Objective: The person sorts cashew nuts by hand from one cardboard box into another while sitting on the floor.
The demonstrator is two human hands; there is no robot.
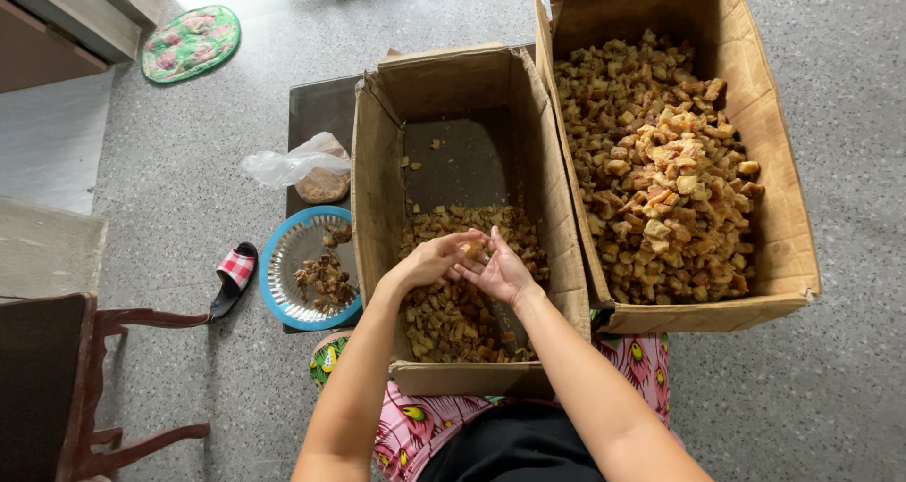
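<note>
Over the near cardboard box (pixel 377 171), my left hand (pixel 429 260) and my right hand (pixel 500 273) meet, fingers pinched together on one small brown chunk (pixel 472 249). Below them the box holds a layer of small brown pieces (pixel 453 317), piled toward me, its far half mostly bare. A second, larger cardboard box (pixel 783 218) to the right is heaped with paler brown chunks (pixel 661 171).
A blue-rimmed plate (pixel 278 265) with dark scraps lies left of the box, a clear plastic bag (pixel 302 166) behind it. A checked slipper (pixel 234 273), a wooden chair (pixel 66 378) and a round green mat (pixel 191 41) are on the speckled floor.
</note>
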